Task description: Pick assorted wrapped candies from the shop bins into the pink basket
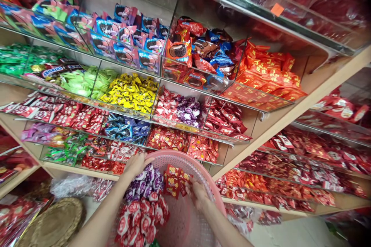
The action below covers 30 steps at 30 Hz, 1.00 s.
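Observation:
A pink plastic basket (185,160) sits low in the middle, below the candy shelves. Inside lie purple-wrapped candies (147,183), red-and-white wrapped candies (142,220) and small red packets (174,181). My left hand (135,166) rests on the basket's near-left rim, fingers curled over it beside the purple candies. Inside the basket, my right hand (198,195) has its fingers closed on the red packets.
Tilted clear bins fill the shelves: blue cookie packs (124,38), red packs (266,73), yellow candies (131,92), green candies (81,81), red packets (182,142). A second shelf unit (319,154) stands at the right. A woven tray (55,222) lies at the lower left.

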Motion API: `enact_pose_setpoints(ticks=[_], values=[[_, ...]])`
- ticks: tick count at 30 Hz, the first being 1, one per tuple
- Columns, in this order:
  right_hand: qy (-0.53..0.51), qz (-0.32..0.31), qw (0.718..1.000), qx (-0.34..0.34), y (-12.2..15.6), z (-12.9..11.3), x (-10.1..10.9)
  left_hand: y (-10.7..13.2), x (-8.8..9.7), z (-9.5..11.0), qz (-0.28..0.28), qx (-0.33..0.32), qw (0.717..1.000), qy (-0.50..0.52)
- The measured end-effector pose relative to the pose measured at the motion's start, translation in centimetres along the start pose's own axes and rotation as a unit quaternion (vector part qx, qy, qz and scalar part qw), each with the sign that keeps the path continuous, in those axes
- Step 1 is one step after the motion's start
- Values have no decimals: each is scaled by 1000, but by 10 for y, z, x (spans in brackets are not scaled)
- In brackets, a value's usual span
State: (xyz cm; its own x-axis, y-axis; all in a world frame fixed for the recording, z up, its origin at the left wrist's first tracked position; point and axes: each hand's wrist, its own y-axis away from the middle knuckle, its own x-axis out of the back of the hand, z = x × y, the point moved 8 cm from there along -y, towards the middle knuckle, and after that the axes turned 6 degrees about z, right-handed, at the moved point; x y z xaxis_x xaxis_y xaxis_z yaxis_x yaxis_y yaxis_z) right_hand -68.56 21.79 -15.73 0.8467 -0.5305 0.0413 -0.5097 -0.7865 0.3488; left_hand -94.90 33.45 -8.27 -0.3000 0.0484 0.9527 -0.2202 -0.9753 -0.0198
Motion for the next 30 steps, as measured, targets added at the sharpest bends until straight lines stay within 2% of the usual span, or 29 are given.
enact_pose_setpoints(ticks=[4,9,12,14,15,17,19,21,23,26,30], values=[[-48,-23,997,-61,13,2,-7,0,0,0,-1,-1,1000,4],[21,-71,992,-102,24,3,-15,1,1,1,0,3,1000,-7],[61,-77,990,-99,22,5,-13,1,1,1,-3,3,1000,0],[97,-53,992,-66,19,2,-8,1,1,1,-4,1,1000,5],[120,-28,992,-27,18,-4,-4,0,0,1,-4,-2,1000,7],[177,26,979,97,19,-30,-1,0,0,1,-1,-7,1000,6],[238,36,940,241,29,-66,-14,0,-2,1,0,-12,1000,0],[280,-12,895,347,40,-98,-44,0,-2,0,3,-10,1000,-10],[297,-70,855,419,48,-126,-79,0,-3,0,7,-6,1000,-15],[351,-113,794,483,48,-151,-129,0,-3,0,8,-3,1000,-10],[477,-127,706,507,34,-154,-181,0,-4,-1,10,7,1000,-2]])
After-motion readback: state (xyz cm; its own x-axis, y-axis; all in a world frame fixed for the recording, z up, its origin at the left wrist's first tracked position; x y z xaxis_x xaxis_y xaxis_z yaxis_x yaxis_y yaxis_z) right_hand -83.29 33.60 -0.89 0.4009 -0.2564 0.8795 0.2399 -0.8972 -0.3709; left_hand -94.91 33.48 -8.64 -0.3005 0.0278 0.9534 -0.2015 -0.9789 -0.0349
